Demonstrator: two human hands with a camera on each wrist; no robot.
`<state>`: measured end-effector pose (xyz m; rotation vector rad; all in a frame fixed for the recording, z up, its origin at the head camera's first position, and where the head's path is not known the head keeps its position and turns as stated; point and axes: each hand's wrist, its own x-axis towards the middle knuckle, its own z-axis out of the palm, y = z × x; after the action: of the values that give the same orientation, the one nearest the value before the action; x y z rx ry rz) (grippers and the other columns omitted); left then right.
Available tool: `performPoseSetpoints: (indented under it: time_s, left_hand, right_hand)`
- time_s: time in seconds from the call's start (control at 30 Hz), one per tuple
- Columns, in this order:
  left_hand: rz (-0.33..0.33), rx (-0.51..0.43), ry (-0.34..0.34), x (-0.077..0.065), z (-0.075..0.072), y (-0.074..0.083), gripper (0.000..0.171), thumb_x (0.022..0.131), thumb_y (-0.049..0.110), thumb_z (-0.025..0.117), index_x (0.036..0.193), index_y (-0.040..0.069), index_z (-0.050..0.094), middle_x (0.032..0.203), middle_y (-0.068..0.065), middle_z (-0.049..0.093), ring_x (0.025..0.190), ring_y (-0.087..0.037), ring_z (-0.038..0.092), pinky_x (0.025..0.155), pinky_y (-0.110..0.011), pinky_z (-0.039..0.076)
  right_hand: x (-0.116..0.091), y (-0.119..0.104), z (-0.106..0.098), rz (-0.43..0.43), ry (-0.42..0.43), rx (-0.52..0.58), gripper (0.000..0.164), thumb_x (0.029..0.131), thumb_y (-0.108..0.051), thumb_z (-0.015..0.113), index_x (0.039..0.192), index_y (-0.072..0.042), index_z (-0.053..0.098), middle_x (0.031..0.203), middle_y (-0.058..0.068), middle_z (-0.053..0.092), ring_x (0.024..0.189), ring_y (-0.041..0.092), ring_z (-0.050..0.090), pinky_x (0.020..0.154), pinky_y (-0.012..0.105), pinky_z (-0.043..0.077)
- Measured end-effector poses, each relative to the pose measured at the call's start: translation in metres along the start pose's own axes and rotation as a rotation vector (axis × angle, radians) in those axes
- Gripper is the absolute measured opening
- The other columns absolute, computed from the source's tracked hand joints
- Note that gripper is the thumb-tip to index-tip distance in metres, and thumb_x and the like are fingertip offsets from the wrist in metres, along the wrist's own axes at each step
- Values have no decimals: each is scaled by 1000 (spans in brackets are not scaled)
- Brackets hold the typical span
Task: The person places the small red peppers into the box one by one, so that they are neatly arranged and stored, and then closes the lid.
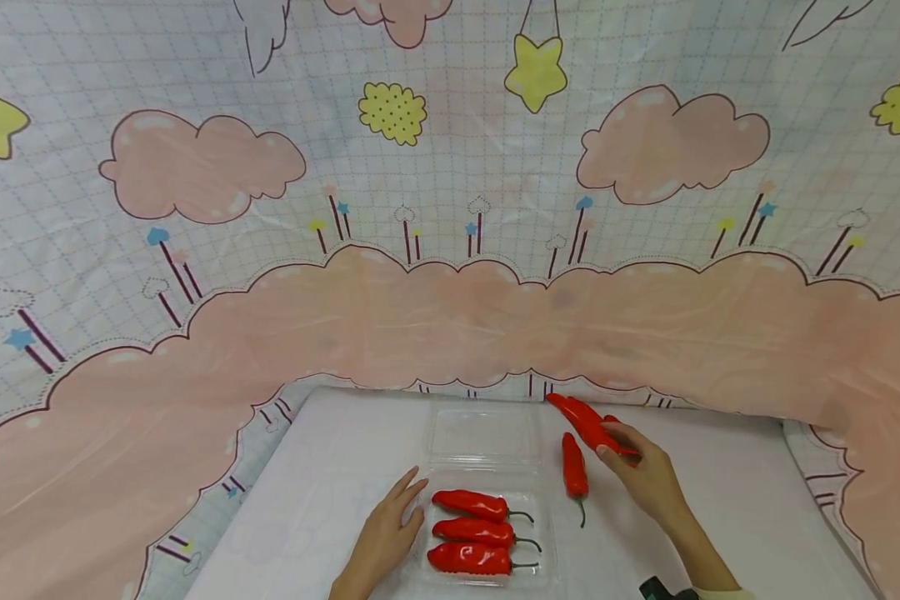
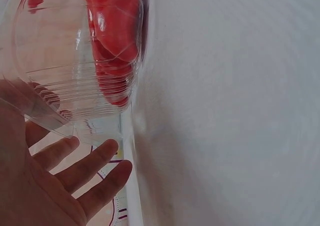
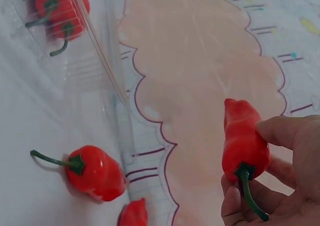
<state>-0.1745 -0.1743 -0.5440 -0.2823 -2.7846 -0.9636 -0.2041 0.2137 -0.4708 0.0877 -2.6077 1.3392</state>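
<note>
Three red chili peppers (image 1: 471, 532) with green stems lie side by side in a clear plastic container (image 1: 537, 546), whose lid (image 1: 483, 435) is folded back behind it. At the container's left side is my left hand (image 1: 384, 533), fingers spread and fairly straight; the left wrist view shows fingertips (image 2: 119, 173) right by its ridged plastic wall. My right hand (image 1: 648, 475) pinches another red chili pepper (image 3: 246, 141) between thumb and fingers, stem downward in the right wrist view. Just left of that hand, a loose red chili pepper (image 1: 574, 468) lies on the white table.
Part of a further red pepper (image 3: 134, 213) shows at the bottom of the right wrist view. The white table (image 1: 330, 467) ends at the back against a hanging cloth (image 1: 450, 325) printed with clouds and stars. A dark device (image 1: 663, 590) sits by the right wrist.
</note>
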Motion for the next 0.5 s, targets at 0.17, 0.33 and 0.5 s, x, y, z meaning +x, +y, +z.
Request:
performPoseSetpoints:
  time_s: [0.17, 0.33, 0.5]
  left_hand:
    - [4, -5, 1, -1, 0, 0, 41, 93, 13, 60, 134, 13, 60, 152, -5, 47, 129, -29, 57, 103, -53, 49]
    - [4, -1, 1, -1, 0, -1, 41, 93, 13, 60, 134, 13, 60, 152, -5, 47, 128, -28, 57, 103, -52, 49]
    - [6, -1, 1, -1, -1, 0, 42, 92, 13, 60, 134, 13, 60, 152, -4, 48, 128, -27, 58, 102, -51, 49]
  right_hand:
    - [-2, -7, 5, 74, -40, 20, 48, 93, -33, 67, 135, -12, 57, 126, 19, 63, 104, 27, 57, 73, 17, 51]
    - [-4, -11, 12, 56, -41, 12, 43, 92, -28, 69, 131, -13, 60, 121, 14, 67, 102, 24, 59, 76, 18, 52]
    - [-6, -11, 20, 10, -27, 17, 38, 91, -24, 70, 127, -14, 63, 118, 9, 69, 107, 23, 62, 80, 17, 51]
